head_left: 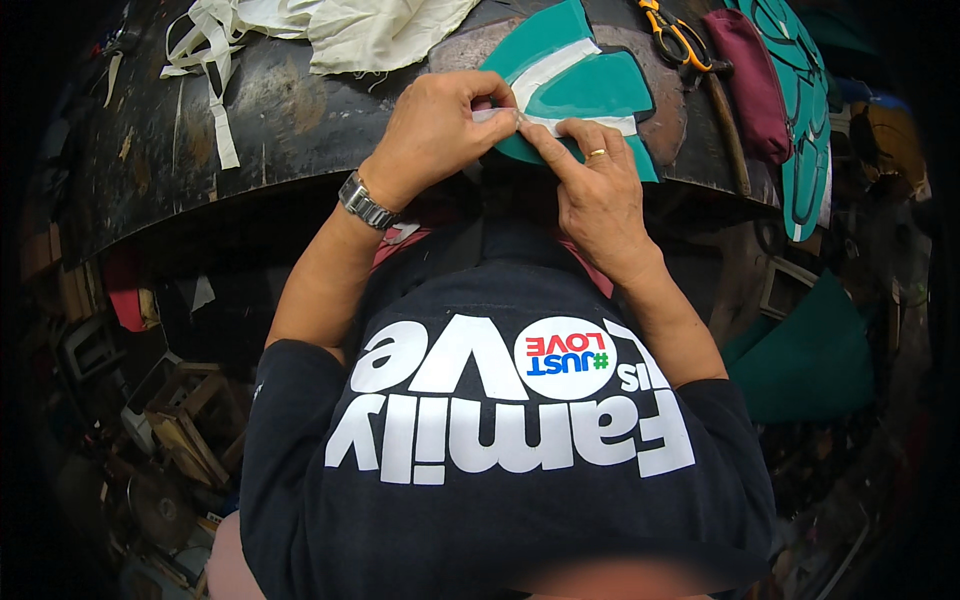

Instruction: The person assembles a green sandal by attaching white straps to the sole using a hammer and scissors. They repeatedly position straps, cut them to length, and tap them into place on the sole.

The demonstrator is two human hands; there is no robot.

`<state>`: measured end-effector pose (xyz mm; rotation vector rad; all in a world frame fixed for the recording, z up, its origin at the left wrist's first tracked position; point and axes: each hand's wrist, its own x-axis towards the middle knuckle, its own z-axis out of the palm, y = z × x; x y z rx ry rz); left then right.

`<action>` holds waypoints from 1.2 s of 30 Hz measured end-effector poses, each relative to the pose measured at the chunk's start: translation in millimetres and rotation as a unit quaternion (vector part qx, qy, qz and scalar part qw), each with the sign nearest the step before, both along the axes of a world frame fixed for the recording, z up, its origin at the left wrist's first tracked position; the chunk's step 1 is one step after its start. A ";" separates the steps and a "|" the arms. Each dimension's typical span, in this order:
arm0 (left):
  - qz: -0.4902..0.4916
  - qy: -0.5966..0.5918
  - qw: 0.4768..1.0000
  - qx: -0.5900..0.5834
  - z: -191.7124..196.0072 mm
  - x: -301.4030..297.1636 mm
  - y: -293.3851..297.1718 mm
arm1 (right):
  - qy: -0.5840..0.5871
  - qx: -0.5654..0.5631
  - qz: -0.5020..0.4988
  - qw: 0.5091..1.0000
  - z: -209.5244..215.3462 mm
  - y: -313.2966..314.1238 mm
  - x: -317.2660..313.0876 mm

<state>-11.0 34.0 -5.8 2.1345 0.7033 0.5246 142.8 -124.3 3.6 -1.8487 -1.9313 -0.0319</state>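
Left grip [435, 125] pinched narrow white strip [622, 125]

The right grip [603, 195] touched it just beside, its closure unclear. Beneath both lay a flat, dark-edged teal sheet [590, 88] on the worn black tabletop [290, 110]. Farther right were orange-handled scissors [657, 22]; farther left, crumpled cream cloth [385, 35].

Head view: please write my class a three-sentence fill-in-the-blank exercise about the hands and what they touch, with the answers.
1. The hand wearing the silver metal wristwatch is the person's ____ one.
2. The hand wearing the smooth gold ring is the person's ____ one.
3. Both hands touch the flat teal piece, whose long strips are coloured ____.
Answers: left; right; white.
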 end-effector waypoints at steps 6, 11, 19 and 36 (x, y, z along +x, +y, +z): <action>0.004 0.009 1.000 -0.013 -0.4 -0.2 2.7 | -0.020 -0.012 -0.004 1.000 2.1 1.5 0.8; 0.040 0.000 0.999 -0.015 1.0 2.8 -1.8 | -0.023 -0.013 -0.014 1.000 0.3 2.4 -2.7; 0.049 0.058 0.997 0.018 8.6 7.4 -2.9 | -0.051 -0.009 -0.012 0.999 -1.9 1.1 -4.6; 0.030 0.110 0.987 0.116 15.5 9.7 -6.1 | 0.021 -0.036 -0.021 0.999 6.7 11.2 3.3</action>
